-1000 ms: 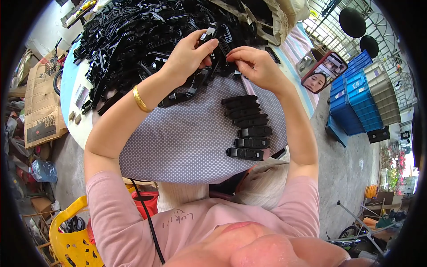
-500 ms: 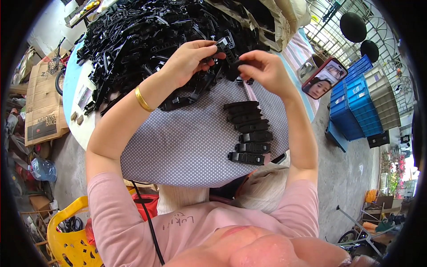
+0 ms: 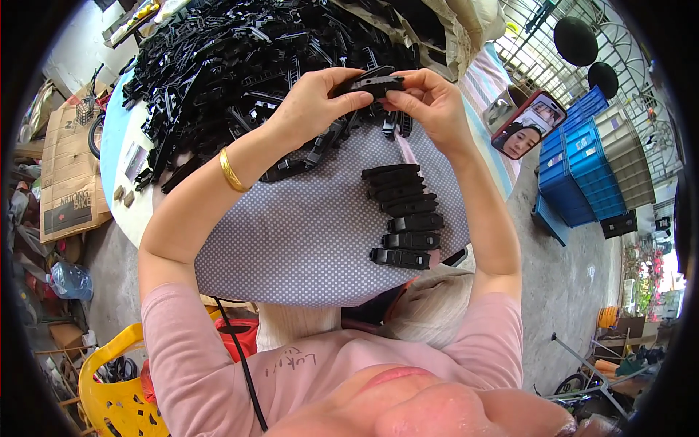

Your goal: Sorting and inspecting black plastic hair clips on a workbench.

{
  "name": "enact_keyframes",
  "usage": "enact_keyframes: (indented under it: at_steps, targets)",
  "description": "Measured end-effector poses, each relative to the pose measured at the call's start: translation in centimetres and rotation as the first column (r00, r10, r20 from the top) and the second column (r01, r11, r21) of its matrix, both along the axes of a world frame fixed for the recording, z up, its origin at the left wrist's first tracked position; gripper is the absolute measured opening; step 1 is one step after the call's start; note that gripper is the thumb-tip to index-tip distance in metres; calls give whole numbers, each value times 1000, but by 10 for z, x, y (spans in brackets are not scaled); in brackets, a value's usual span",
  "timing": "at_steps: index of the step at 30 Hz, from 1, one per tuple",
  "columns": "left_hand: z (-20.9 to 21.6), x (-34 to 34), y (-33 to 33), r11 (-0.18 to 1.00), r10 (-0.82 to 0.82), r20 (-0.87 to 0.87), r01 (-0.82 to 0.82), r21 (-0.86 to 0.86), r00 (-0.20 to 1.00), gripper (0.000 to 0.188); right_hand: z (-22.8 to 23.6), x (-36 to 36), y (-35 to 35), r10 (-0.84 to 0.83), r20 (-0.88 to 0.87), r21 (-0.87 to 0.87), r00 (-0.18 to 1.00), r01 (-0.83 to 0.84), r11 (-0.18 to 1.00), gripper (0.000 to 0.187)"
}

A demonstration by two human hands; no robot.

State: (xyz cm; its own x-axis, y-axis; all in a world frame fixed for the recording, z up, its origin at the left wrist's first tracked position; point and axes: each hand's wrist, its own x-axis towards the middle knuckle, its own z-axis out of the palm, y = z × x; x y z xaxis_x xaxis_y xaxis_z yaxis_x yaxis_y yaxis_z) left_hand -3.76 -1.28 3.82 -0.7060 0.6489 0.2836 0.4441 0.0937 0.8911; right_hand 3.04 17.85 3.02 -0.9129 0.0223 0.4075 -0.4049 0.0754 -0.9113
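Note:
Both my hands meet over the near edge of a large heap of black plastic parts (image 3: 211, 80). Between them is a long black plastic part (image 3: 375, 84), held level. My left hand (image 3: 324, 98) grips its left end, thumb along the near side. The fingers and thumb of my right hand (image 3: 435, 105) pinch its right end. Whether it is one part or two pressed together I cannot tell. Below my right hand, a column of several similar black parts (image 3: 404, 222) lies on the grey patterned cloth (image 3: 291, 233).
A phone (image 3: 526, 127) showing a person stands at the table's right side. Behind the heap is a large brown sack (image 3: 466, 36). Blue crates (image 3: 582, 160) are stacked to the right. At lower left is a yellow chair (image 3: 116, 379), and cardboard (image 3: 73, 167) leans farther left.
My hands have come together. Half a second ago they were apart, with a black part in each; now both grip at one place, and the held part lies more level.

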Motion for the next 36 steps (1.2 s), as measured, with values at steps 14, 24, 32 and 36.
enact_keyframes:
  at_steps: [14, 24, 32, 36]
  targets:
    - [-3, 7, -1, 984, -68, -633, -52, -169, 771, 30, 12, 11, -6, -83, -367, 723, 926, 341, 601, 45]
    - [5, 19, -1, 983, -86, -535, -18, -185, 841, 31, 15, 10, 12, -57, 23, 485, 998, 39, 874, 28]
    - [-18, 54, 4, 828, -550, -315, 455, -329, 773, 40, -5, -10, 44, -415, 47, 737, 909, 249, 629, 59]
    - [-14, 54, 2, 807, -584, -313, 490, -330, 749, 41, -2, -4, 39, -461, 24, 891, 887, 190, 412, 59]
